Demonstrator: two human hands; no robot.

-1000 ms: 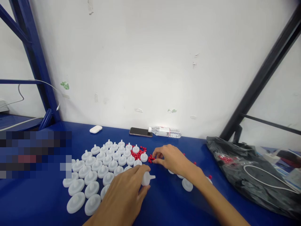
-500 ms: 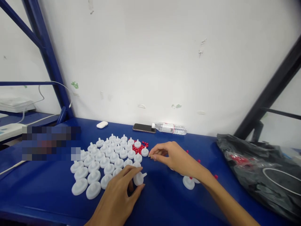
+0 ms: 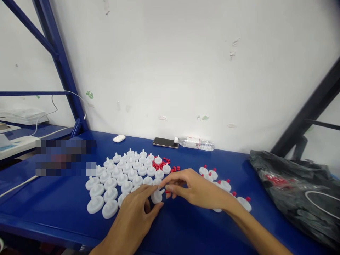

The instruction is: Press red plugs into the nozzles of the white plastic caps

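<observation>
My left hand (image 3: 138, 212) grips a white round plastic piece with a nozzle (image 3: 156, 196), held just above the blue table (image 3: 186, 230). My right hand (image 3: 193, 189) pinches a small red cap (image 3: 168, 191) right against that nozzle. Several more white pieces (image 3: 122, 177) stand in rows to the left. A small heap of loose red caps (image 3: 163, 163) lies behind them. To the right sit several white pieces with red caps on them (image 3: 223, 184).
A black plastic bag (image 3: 297, 191) with a white cable lies at the right. Against the wall are a phone (image 3: 165, 142), a lying water bottle (image 3: 195, 143) and a white earbud case (image 3: 119, 138). Blue frame posts (image 3: 63, 67) rise at the left.
My right hand left the red cap heap and came back to the piece in my left hand, bringing a red cap to its nozzle. The view shifted left.
</observation>
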